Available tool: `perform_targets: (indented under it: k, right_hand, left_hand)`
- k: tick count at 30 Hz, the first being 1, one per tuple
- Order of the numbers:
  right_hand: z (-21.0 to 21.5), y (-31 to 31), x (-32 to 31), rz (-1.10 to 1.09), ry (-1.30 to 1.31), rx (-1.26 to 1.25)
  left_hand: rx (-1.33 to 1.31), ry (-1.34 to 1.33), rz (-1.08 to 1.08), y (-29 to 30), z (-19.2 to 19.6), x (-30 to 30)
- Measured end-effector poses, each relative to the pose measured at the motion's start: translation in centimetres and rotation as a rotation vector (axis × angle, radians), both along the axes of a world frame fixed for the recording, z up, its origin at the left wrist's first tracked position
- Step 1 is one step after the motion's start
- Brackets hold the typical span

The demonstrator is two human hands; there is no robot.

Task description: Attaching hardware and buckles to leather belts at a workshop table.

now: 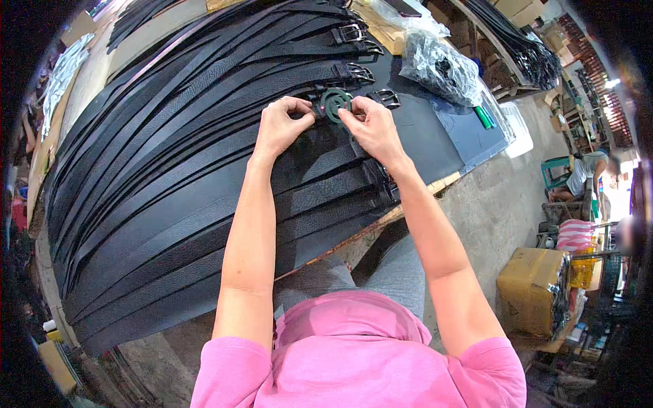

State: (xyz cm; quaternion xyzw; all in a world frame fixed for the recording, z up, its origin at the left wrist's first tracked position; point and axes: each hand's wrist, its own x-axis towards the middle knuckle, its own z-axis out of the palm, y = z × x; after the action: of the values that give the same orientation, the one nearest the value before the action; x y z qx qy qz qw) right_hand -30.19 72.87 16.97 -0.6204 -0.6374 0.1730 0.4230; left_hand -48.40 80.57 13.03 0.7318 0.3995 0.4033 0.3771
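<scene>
Head view: above the black belts [197, 109], the right hand [375, 130] clamps its fingers on a round dark-green piece [335, 105]; whether the left hand [280, 127] grips it is unclear. A slackened right pinch could drop it among the belts.

Belt workshop: black belts [156, 177] cover the worktop [87, 102], upper left; concrete floor [469, 204] shows centre right; a cardboard box [530, 289] stands lower right.
</scene>
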Motion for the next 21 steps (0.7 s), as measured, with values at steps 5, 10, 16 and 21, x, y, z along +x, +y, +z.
perform_targets:
  k: [5, 10, 16, 21]
  right_hand:
    - [-1.2, 0.5, -0.2, 0.059, 0.026, 0.097]
    - [-1.4, 0.5, -0.2, 0.066, -0.036, 0.136]
    - [-1.1, 0.3, -0.4, 0.067, -0.013, 0.111]
    - [-1.5, 0.5, -0.2, 0.069, -0.05, 0.128]
  left_hand:
    - [-0.044, 0.011, -0.029, 0.3, -0.2, -0.1]
    - [-0.097, -0.006, -0.025, 0.2, 0.0, 0.0]
    - [-0.042, 0.012, -0.017, 0.2, 0.1, 0.0]
    - [-0.056, 0.005, -0.02, 0.1, 0.3, 0.0]
